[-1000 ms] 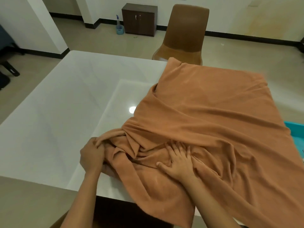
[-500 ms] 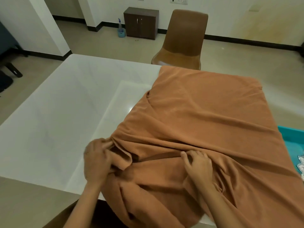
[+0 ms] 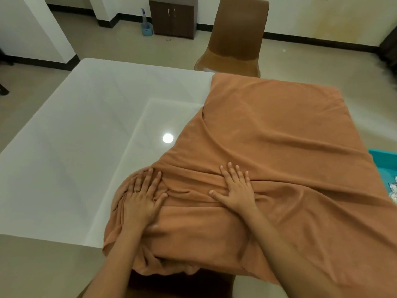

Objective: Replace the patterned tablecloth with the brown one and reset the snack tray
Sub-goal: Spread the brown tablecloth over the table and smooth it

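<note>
The brown tablecloth (image 3: 268,151) lies rumpled over the right half of the white table (image 3: 86,136), its near edge hanging off the front. My left hand (image 3: 142,197) presses flat on a bunched fold at the cloth's left edge, fingers spread. My right hand (image 3: 235,190) lies flat with straight fingers on a ridge of folds in the middle. At the right edge a teal snack tray (image 3: 384,162) shows partly, with pale packets in it. No patterned cloth is in view.
A brown chair (image 3: 236,37) stands at the table's far side. Behind it are a dark wooden cabinet (image 3: 173,17) and a blue spray bottle (image 3: 146,24) on the floor. The table's left half is bare and glossy.
Both hands have let go of the bunched folds and now lie flat on the cloth. The cloth has been spread somewhat flatter, and the view has tilted down.
</note>
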`<state>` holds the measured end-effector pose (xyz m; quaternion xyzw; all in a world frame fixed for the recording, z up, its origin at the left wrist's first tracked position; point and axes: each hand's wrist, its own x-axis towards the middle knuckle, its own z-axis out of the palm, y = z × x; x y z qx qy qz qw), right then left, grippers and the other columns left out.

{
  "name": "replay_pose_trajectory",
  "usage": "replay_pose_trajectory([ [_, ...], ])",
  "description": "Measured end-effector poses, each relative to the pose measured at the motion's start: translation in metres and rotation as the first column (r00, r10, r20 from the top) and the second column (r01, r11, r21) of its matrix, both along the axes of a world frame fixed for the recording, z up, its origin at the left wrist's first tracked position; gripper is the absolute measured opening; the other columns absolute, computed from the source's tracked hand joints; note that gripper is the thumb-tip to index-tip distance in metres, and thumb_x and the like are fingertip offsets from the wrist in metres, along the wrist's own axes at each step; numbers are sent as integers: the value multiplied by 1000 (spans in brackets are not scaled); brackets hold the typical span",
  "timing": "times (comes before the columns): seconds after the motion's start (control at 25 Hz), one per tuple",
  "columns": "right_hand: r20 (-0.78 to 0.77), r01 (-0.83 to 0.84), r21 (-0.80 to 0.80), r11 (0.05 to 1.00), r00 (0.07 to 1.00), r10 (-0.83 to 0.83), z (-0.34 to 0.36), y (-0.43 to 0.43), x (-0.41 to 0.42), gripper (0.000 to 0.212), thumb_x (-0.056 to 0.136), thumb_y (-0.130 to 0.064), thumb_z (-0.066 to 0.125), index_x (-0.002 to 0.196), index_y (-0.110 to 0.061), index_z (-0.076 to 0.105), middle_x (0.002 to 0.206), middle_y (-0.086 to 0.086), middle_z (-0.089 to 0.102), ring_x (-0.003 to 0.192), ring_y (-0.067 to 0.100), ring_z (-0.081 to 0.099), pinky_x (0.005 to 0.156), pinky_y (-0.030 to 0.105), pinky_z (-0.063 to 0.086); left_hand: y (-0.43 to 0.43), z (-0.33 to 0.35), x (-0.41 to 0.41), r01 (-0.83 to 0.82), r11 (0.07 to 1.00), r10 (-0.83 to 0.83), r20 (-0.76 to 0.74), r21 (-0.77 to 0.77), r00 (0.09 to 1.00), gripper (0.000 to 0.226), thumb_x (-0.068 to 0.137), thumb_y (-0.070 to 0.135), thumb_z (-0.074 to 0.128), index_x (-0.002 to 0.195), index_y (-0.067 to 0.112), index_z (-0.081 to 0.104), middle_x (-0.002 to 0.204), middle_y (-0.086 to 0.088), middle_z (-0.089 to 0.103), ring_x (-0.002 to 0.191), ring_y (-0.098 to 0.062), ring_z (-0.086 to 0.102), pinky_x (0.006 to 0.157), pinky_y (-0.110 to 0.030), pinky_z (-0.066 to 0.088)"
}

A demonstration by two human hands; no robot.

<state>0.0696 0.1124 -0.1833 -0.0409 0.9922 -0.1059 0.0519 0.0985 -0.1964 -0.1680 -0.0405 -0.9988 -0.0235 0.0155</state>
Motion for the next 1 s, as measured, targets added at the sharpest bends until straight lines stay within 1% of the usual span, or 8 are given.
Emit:
replay_pose_trajectory([
  [0.12, 22, 78, 53, 996, 997, -79, 0, 5, 8, 98, 67, -88, 23, 150, -40, 8, 160, -5, 6, 148, 18, 3, 117, 43, -4, -57, 4, -8, -107, 992, 108, 12, -59, 994, 59, 94, 53, 18, 149, 32, 24, 156, -4, 23, 145, -29, 7, 113, -52, -15],
  [0.28, 82, 215, 89, 973, 972, -222, 6, -3, 11, 104, 62, -91, 21, 151, -37, 8, 161, -1, 0, 148, 21, -3, 116, 47, -6, -120, 19, -29, -193, 976, 205, 135, -99, 969, 59, 95, 59, 1, 149, 37, 7, 160, -3, 5, 145, -33, -8, 107, -52, -24],
  [0.44, -101, 425, 10, 905, 901, -422, 19, -66, 7, 91, 75, -59, 30, 152, -13, 14, 158, 21, 7, 146, 37, 0, 116, 56, -1, -137, 33, -50, -191, 954, 131, 252, 231, 959, 53, 98, 51, 15, 148, 35, 25, 160, -6, 5, 145, -35, -10, 112, -51, -15],
  [0.52, -207, 374, -175, 911, 890, -405, 29, -133, 3, 81, 77, -36, 36, 150, -6, 19, 156, 24, 14, 146, 37, 6, 117, 55, 6, -134, 34, -48, -138, 894, 38, 235, 425, 971, 49, 100, 45, 23, 143, 28, 40, 158, -7, 16, 146, -31, -3, 116, -48, -9],
  [0.6, -197, 235, -245, 941, 938, -286, 23, -198, 4, 74, 87, -38, 37, 152, -13, 12, 159, 13, 7, 147, 27, 1, 119, 47, 0, -128, 30, -43, -133, 868, 58, 168, 478, 984, 48, 101, 41, 25, 138, 21, 47, 154, -7, 28, 147, -26, 5, 117, -45, -7],
  [0.76, -152, 148, -75, 986, 976, -158, -10, -217, 9, 74, 90, -58, 30, 153, -23, 13, 159, 3, 9, 147, 19, 7, 117, 46, -4, -145, 36, -66, -230, 877, 236, 39, 423, 971, 38, 101, 26, 32, 125, 8, 56, 138, -12, 52, 144, -32, 19, 117, -51, 0],
  [0.88, -135, 170, -8, 985, 976, -170, -12, -191, 4, 63, 90, -50, 29, 148, -27, 30, 155, 5, 29, 143, 23, 25, 115, 48, 0, -178, 43, -96, -236, 914, 263, -41, 329, 964, 28, 98, 18, 36, 103, 10, 61, 111, -15, 66, 138, -33, 31, 113, -57, 0],
  [1.0, -95, 191, 16, 981, 977, -189, -9, -173, -1, 62, 88, -46, 17, 147, -31, 30, 154, 0, 32, 144, 20, 23, 116, 48, 1, -218, 45, -113, -379, 893, 408, -80, 244, 910, 28, 96, 17, 38, 101, 7, 64, 101, -21, 65, 117, -38, 51, 110, -63, 6],
])
